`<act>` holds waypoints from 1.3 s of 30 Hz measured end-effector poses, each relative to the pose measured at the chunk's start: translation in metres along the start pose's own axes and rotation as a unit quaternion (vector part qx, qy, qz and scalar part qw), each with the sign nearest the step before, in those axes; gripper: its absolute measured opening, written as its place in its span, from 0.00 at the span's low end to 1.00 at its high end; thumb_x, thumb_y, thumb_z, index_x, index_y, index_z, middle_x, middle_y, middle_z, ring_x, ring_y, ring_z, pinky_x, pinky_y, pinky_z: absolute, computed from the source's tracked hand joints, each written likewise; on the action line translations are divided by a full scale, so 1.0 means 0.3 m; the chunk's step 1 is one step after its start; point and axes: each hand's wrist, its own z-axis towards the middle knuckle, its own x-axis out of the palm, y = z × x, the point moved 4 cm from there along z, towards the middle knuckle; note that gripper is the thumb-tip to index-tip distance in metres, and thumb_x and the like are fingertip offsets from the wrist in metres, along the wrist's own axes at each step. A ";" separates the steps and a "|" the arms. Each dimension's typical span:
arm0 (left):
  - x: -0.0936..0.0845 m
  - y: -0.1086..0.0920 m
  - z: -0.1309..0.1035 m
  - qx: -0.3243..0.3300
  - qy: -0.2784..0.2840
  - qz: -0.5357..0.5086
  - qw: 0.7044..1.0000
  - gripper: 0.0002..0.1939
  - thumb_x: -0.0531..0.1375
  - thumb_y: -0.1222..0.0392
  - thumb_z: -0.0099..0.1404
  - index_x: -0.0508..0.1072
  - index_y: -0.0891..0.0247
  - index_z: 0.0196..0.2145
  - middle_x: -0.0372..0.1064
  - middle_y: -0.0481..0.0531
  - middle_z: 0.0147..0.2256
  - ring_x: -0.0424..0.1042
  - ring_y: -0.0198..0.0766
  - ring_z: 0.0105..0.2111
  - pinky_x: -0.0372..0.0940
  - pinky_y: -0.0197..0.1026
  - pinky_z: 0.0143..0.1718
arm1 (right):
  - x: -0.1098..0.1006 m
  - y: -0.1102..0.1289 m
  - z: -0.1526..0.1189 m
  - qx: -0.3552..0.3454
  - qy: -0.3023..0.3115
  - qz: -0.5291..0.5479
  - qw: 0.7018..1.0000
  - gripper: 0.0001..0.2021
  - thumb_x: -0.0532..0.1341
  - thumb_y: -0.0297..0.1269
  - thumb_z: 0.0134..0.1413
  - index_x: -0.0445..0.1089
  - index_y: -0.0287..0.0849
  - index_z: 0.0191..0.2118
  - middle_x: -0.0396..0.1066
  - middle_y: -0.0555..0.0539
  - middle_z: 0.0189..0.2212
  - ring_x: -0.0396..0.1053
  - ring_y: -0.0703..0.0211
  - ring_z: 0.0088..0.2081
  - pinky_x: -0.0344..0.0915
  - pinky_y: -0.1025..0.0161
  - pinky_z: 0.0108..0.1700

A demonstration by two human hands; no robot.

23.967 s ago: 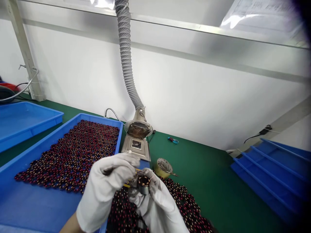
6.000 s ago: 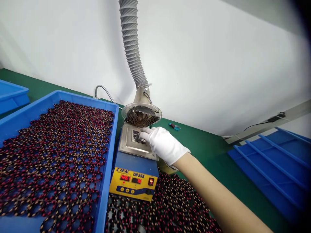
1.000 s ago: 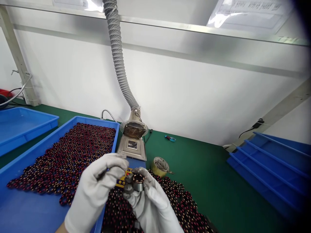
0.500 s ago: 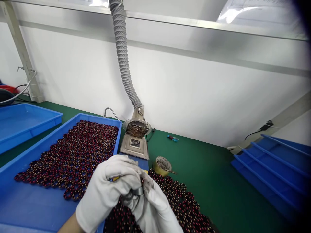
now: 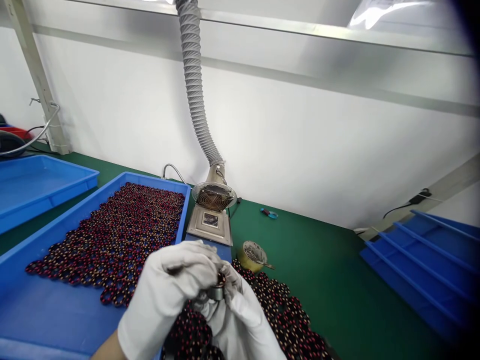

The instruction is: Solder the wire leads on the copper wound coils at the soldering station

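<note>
In front of me both my hands wear white gloves with grey smudged fingertips. My left hand has its fingers curled over a small metal ring-shaped part, which has a smooth silvery side and a coppery-dark top. From the other side, my right hand pinches the same part, its fingers closed around the edge. Glove fingers partly cover the part. Beneath and beside my hands lies a heap of small black rings with red and gold spots.
A blue tray of similar rings stands left; another blue tray lies beyond it. Behind my hands are a metal-topped unit, a hose hood and a yellowish cup. Cutters lie farther back; stacked blue trays stand right.
The ring-shaped part has tipped between my fingers, so its coppery-dark top now shows. A yellow patch behind my left hand is no longer visible. The view has shifted slightly.
</note>
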 end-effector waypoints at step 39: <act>0.086 0.046 -0.021 -0.182 0.083 -0.134 0.971 0.08 0.62 0.57 0.58 0.76 0.63 0.34 0.73 0.53 0.34 0.71 0.40 0.35 0.66 0.39 0.41 | 0.156 0.065 -0.181 -0.467 -0.245 -0.395 0.752 0.15 0.62 0.20 0.41 0.68 0.49 0.32 0.71 0.49 0.39 0.69 0.55 0.41 0.68 0.56 0.43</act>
